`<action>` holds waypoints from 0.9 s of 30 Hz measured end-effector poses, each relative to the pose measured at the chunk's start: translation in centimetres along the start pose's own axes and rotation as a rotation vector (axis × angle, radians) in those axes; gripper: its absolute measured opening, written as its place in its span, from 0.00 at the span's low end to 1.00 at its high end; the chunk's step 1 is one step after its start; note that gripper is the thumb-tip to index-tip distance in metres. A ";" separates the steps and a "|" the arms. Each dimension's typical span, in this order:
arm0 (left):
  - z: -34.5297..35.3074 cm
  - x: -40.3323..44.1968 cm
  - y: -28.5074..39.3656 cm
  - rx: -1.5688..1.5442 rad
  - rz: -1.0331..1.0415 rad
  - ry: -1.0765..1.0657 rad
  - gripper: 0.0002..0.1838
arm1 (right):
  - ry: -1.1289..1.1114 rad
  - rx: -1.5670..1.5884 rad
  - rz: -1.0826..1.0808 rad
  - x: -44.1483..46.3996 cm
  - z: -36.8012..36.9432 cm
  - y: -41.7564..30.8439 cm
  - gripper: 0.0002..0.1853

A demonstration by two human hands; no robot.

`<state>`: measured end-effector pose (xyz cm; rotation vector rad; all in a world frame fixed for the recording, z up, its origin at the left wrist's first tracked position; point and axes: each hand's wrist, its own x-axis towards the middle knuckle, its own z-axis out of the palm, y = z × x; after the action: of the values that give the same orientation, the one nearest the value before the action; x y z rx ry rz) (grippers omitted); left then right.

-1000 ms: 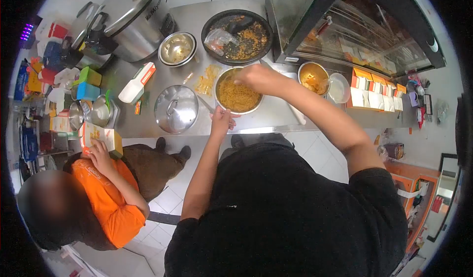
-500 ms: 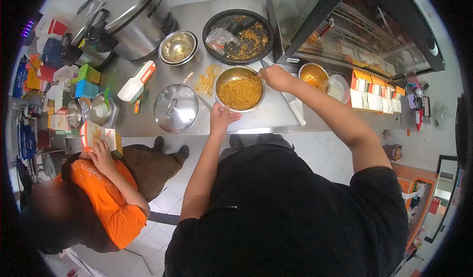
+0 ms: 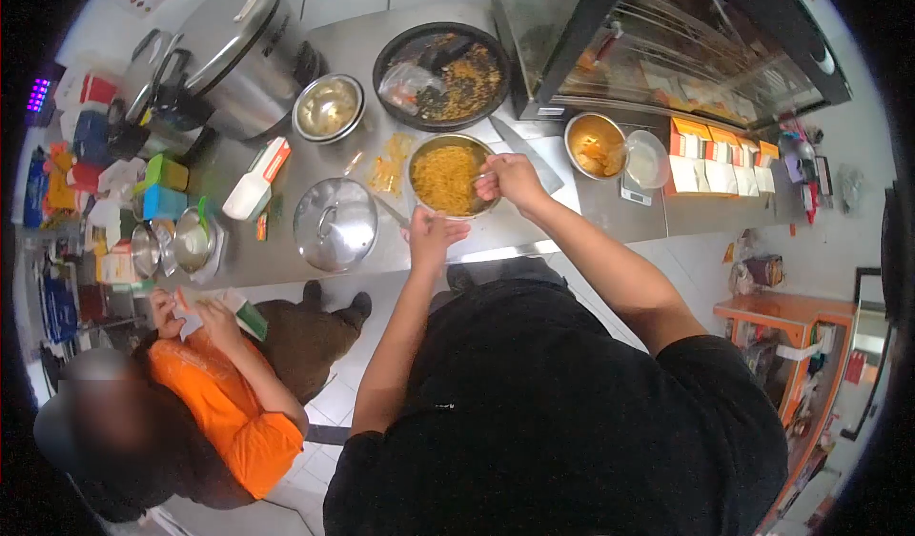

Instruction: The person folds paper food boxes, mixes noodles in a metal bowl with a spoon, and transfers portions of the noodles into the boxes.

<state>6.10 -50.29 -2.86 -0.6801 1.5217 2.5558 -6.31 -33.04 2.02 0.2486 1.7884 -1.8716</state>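
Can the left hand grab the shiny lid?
Probably yes: the lid lies close to the left hand, with nothing on top. A thin tool pokes out between them, though, and the hand is at the near edge of the bowl.

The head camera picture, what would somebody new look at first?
Probably the bowl of yellow-orange food on the metal counter, between the wearer's left hand and right hand. Next might be the bright orange shirt at lower left, then the big black pan just beyond the bowl.
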 end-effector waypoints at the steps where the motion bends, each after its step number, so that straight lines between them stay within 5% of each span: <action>1: -0.2 0.0 0.0 0.004 -0.005 0.002 0.06 | 0.014 0.006 -0.013 -0.3 0.2 -0.9 0.16; 8: -1.0 0.0 -0.3 0.016 -0.019 -0.014 0.09 | -0.026 -0.553 -0.406 -1.1 2.8 -4.8 0.17; 11: -1.2 -0.1 -0.2 0.020 -0.018 -0.017 0.09 | -0.106 -1.020 -0.768 -1.1 3.2 -6.1 0.15; 14: -1.6 0.1 -0.3 0.033 -0.025 -0.009 0.09 | -0.299 -1.080 -1.209 -0.4 2.8 -6.4 0.08; 20: -2.3 0.2 -1.1 0.029 -0.051 0.006 0.08 | -0.610 -1.411 -1.034 -2.2 4.4 -11.3 0.10; 27: -2.5 0.0 -1.1 0.022 -0.056 0.017 0.07 | -0.570 -1.339 -1.133 4.0 2.1 -7.2 0.08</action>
<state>7.24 -51.89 -4.80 -0.7338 1.5106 2.4953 -12.70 -36.17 6.55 -1.8216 2.3949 -0.5805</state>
